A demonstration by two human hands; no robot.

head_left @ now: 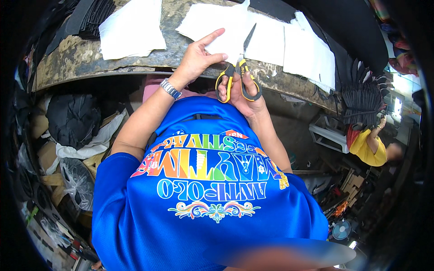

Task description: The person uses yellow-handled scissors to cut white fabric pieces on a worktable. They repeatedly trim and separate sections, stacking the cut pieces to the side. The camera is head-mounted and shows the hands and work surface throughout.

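Note:
My right hand (247, 97) grips a pair of scissors (242, 67) with black and yellow handles, fingers and thumb through the loops. The handles are spread, and one dark blade points away over a white cloth piece (264, 45); the other blade cannot be made out clearly. My left hand (196, 58), with a metal watch on its wrist, is at the near edge of another white cloth piece (212, 22). Its thumb and index finger are stretched apart; its other fingers are mostly hidden. More white cloth (309, 52) lies to the right.
A worn wooden table (77, 63) runs across the front, with a separate white cloth piece (132, 29) and stacked black pieces (97, 18) at its left. Bundled black strips (361, 104) hang at right. Nearby are a person in yellow (368, 147) and a black fabric heap (72, 117).

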